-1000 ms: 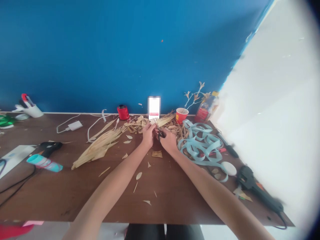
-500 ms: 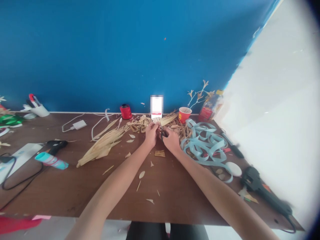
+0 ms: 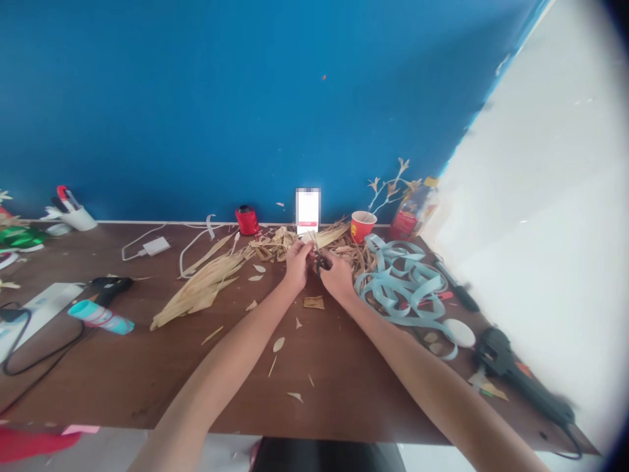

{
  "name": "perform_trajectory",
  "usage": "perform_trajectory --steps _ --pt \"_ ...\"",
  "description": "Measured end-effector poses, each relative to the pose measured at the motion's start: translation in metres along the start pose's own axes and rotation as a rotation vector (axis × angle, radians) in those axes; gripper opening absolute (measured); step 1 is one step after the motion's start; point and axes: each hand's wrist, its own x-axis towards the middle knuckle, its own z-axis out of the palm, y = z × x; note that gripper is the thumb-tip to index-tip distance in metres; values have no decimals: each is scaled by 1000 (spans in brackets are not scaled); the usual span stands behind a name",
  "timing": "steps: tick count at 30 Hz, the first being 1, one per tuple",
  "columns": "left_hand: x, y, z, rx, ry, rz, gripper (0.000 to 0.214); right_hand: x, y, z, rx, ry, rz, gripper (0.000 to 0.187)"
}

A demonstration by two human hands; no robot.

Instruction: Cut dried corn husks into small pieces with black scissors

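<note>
Both hands meet over the far middle of the brown table (image 3: 147,367). My right hand (image 3: 338,275) is closed round small dark-handled scissors (image 3: 320,261). My left hand (image 3: 297,262) pinches a small piece of dried straw-coloured leaf at the scissor blades. Behind and to the left of the hands lies a heap of dried leaves (image 3: 211,282). Small cut leaf scraps (image 3: 278,343) are scattered on the table in front of the hands, with one tan square piece (image 3: 314,302) just below them.
A tangle of light blue ribbon (image 3: 403,282) lies to the right, with a black glue gun (image 3: 511,370) near the right edge. A red paper cup (image 3: 362,226), red spool (image 3: 246,219) and white card (image 3: 308,208) stand by the blue wall. At left: another glue gun (image 3: 111,285), teal tube (image 3: 98,316), white charger (image 3: 154,246).
The view shifted slightly to the left between the oldest frame and now. Both hands stay together at the same spot with only tiny finger movement.
</note>
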Motion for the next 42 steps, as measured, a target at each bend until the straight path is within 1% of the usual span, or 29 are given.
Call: perform_trajectory --steps 6,14,18,23,31,39,42 --pt "-2 2 1 -11 -19 8 24 0 2 0 14 -2 0 26" --pt "-6 8 5 -21 4 -11 27 2 3 2 -18 0 -16 23" --pt "-6 6 5 -30 -7 1 30 2 4 2 -33 -3 -17 24" --pt "-5 4 2 13 3 9 32 2 2 1 -53 -5 -28 23" --pt "-2 2 1 45 21 40 33 0 0 -1 -73 -12 -30 22" --pt "-1 2 0 75 25 123 31 0 -1 0 -134 -15 -12 26" --pt "0 1 -2 96 43 142 31 -1 -1 0 -173 -33 3 28"
